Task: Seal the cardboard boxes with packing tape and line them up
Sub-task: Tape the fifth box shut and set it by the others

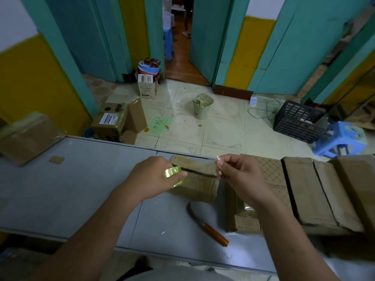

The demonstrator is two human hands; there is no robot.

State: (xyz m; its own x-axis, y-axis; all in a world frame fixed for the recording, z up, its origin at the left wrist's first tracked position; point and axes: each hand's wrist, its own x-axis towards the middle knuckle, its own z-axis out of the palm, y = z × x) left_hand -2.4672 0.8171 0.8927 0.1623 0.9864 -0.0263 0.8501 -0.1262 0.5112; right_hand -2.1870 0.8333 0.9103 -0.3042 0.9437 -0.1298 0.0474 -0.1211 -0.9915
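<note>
A small cardboard box (194, 186) sits on the grey table (81, 179), its top flaps meeting in a dark seam. My left hand (154, 175) grips a roll of clear packing tape (174, 176) at the box's left end. My right hand (239, 175) pinches the pulled-out tape end above the box's right end. The clear strip stretches between the two hands along the seam. To the right, several cardboard boxes (308, 189) stand side by side in a row.
A knife with a brown handle (207, 226) lies on the table in front of the box. Another taped box (28, 136) sits at the table's far left. Beyond the table, the tiled floor holds boxes, a bucket (202, 106), a black crate (298, 120) and a blue stool (343, 138).
</note>
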